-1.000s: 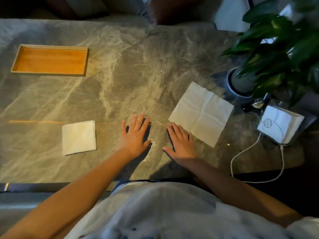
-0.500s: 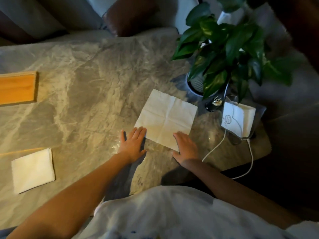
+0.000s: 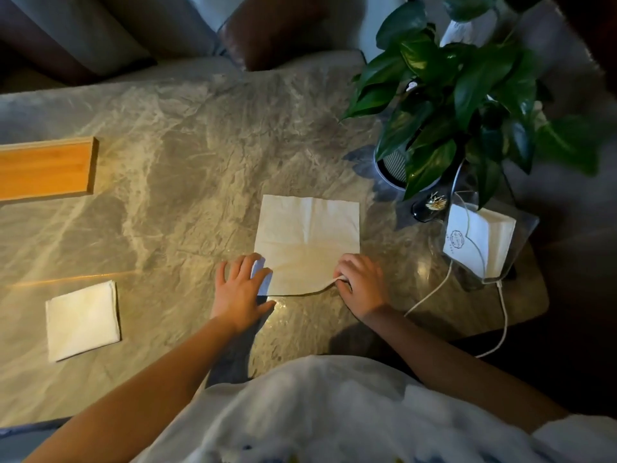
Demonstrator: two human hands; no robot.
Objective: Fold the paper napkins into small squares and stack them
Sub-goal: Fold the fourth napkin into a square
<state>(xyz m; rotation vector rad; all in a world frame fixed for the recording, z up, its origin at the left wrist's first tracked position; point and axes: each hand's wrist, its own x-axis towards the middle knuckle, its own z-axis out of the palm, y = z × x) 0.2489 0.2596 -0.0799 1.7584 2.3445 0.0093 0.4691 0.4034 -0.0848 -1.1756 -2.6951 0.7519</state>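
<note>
Currently, as seen from the head view:
Open napkin (image 3: 309,235): flat on the marble surface (image 3: 187,168), centre, near edge lifted.
Right hand (image 3: 362,285): at the napkin's 5 o'clock corner, fingers pinching that corner, raised.
Left hand (image 3: 238,289): at the 7 o'clock corner, fingers spread, resting on the paper.
Folded napkin (image 3: 82,320): at 8 o'clock, well apart.
Napkin holder (image 3: 480,242): at 3 o'clock, beside the plant (image 3: 460,85).

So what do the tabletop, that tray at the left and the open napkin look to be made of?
Tabletop: looks like grey marble or a lookalike, veined and glossy with glare. Tray: seemingly bamboo or light wood, orange-tan, straight grain, raised rim. Open napkin: thin matte white paper, creased.
</note>
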